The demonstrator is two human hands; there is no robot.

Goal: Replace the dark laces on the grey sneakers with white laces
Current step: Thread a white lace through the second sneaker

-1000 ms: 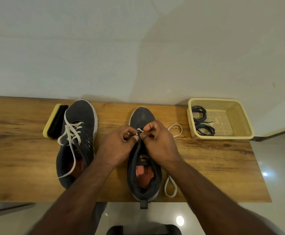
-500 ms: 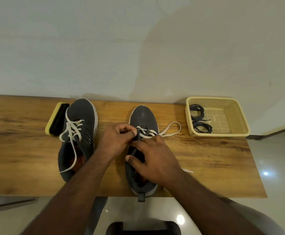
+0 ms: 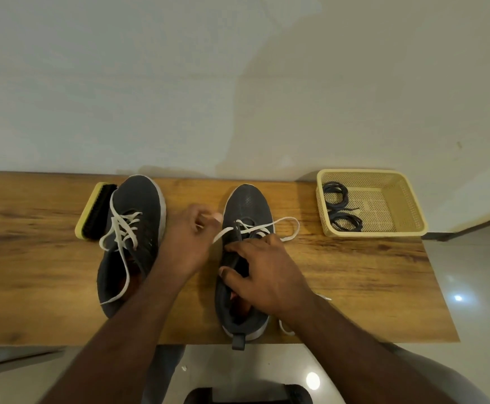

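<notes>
Threading the white lace (image 3: 255, 227) through the lower eyelets of the right-hand grey sneaker (image 3: 245, 258) is where I judge things stand. My left hand (image 3: 190, 243) pinches one end of that lace and draws it out to the left of the shoe. My right hand (image 3: 267, 275) presses down over the tongue and collar, fingers curled onto the upper to steady it. The lace's other side loops loose on the worktop (image 3: 369, 275) to the right of the toe.

The left-hand sneaker (image 3: 131, 243) already carries a white lace, ends untied. Beside its toe lies a brush (image 3: 95, 212). The dark laces (image 3: 340, 208) sit coiled in the basket (image 3: 413, 205) at the far right.

The risk I see: pulling too hard leftward could drag the free loop through and leave the ends uneven, or tip the shoe if my right hand eases off.
</notes>
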